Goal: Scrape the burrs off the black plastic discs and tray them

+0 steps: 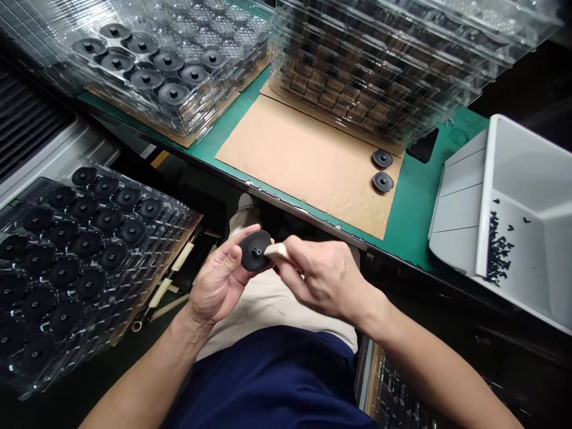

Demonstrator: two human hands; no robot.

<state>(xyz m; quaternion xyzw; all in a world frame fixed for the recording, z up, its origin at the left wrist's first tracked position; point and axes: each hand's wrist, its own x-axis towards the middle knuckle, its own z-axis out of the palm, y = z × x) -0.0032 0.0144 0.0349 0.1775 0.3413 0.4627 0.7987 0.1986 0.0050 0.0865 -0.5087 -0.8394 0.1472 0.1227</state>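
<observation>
Just off the near edge of the cardboard sheet (299, 161), in front of the person's body, a round black plastic disc (251, 243) with a raised centre post is gripped by its rim between the left hand's (220, 279) thumb and fingers. The right hand (324, 277) is closed around a pale, narrow-tipped piece (277, 252), its tip at the disc's right side; whether it presses on the disc or just overlaps it in view, I cannot tell. The step in hand looks like working over the disc, perhaps wiping or trimming. Judging from this, the next move calls for a firm left grip, thumb clear of the tip, and a small turn of the disc to present more rim. Two similar discs (382, 171) lie on the cardboard sheet's right end.
</observation>
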